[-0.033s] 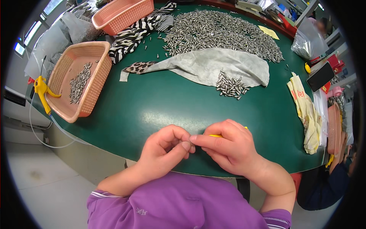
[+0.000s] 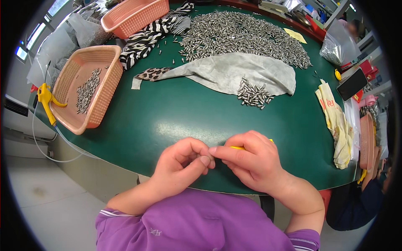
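Observation:
My left hand is closed in a pinch, thumb against bent fingers. Whatever sits between its fingertips is hidden. My right hand is wrapped round a thin yellow tool, of which only short bits show beside the fingers; its kind cannot be made out. The right thumb and fingertips touch the left fingertips above the near edge of the green table. Beyond my hands, a small heap of short metal pins lies partly on a grey cloth.
A large pile of metal pins covers the far table. At left stands a pink basket holding some pins, with a yellow air gun at its side. Another pink basket is behind. Cream gloves and a phone lie right.

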The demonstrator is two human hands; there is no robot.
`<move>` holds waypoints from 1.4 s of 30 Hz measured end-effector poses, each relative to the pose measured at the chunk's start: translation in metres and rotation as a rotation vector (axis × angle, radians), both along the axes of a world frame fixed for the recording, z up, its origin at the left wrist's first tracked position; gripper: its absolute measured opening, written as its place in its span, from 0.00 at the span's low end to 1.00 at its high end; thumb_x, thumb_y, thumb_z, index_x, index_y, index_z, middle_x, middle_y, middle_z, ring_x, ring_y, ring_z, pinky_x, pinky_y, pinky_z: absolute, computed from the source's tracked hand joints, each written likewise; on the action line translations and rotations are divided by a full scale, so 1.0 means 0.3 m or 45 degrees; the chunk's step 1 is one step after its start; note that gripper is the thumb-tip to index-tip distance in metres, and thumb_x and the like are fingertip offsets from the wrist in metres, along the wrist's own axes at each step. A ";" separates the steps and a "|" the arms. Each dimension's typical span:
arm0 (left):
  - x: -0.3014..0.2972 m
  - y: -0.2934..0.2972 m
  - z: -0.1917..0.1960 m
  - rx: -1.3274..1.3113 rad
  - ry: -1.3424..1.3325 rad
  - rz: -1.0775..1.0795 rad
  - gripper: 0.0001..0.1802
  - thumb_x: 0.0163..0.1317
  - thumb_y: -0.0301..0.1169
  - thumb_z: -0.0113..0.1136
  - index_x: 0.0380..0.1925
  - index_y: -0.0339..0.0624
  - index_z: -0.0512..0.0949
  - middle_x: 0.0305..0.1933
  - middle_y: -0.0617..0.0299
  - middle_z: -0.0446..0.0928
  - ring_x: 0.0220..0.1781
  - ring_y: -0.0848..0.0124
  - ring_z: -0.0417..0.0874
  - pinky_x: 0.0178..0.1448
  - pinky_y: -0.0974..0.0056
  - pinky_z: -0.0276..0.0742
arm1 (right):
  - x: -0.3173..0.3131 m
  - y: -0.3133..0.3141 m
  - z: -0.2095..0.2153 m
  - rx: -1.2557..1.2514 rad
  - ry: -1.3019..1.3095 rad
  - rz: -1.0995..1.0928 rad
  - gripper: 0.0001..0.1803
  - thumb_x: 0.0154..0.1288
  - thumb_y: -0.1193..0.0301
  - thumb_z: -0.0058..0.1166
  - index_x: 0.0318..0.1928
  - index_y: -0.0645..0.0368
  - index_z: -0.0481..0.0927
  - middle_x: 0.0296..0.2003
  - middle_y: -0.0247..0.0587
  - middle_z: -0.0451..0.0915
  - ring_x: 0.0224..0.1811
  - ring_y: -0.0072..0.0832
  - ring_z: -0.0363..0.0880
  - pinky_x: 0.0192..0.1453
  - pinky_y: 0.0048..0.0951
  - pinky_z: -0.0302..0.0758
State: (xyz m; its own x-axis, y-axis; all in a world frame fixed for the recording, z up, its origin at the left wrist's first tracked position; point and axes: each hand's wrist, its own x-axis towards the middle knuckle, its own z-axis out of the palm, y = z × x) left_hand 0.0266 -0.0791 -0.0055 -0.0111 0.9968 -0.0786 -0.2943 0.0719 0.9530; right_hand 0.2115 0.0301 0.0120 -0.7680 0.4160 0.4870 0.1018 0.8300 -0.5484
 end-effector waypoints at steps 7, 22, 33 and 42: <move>0.002 0.000 -0.001 0.058 -0.030 -0.026 0.03 0.69 0.22 0.51 0.41 0.38 0.73 0.38 0.63 0.78 0.37 0.80 0.77 0.42 0.74 0.75 | 0.002 0.007 -0.006 -0.043 0.056 0.001 0.19 0.52 0.74 0.65 0.47 0.45 0.84 0.33 0.28 0.78 0.30 0.27 0.77 0.30 0.29 0.74; 0.005 0.003 -0.004 0.114 0.063 -0.099 0.02 0.68 0.21 0.51 0.39 0.38 0.71 0.38 0.63 0.76 0.36 0.80 0.74 0.40 0.74 0.71 | 0.002 0.021 -0.012 0.029 0.054 -0.179 0.18 0.55 0.75 0.62 0.48 0.48 0.82 0.33 0.31 0.77 0.33 0.32 0.77 0.35 0.34 0.75; -0.142 0.147 0.148 0.617 0.839 -0.074 0.20 0.73 0.35 0.46 0.22 0.36 0.76 0.33 0.54 0.79 0.36 0.67 0.78 0.42 0.65 0.74 | 0.027 0.011 -0.028 -0.018 -0.232 -0.220 0.12 0.57 0.64 0.62 0.36 0.54 0.74 0.30 0.37 0.74 0.36 0.37 0.79 0.37 0.38 0.76; -0.073 0.597 0.063 0.701 1.679 -0.163 0.09 0.59 0.26 0.60 0.40 0.46 0.82 0.42 0.60 0.78 0.44 0.59 0.81 0.48 0.61 0.78 | 0.020 0.011 -0.054 -0.004 -0.273 -0.058 0.10 0.55 0.68 0.60 0.36 0.54 0.74 0.30 0.36 0.75 0.35 0.36 0.79 0.37 0.39 0.77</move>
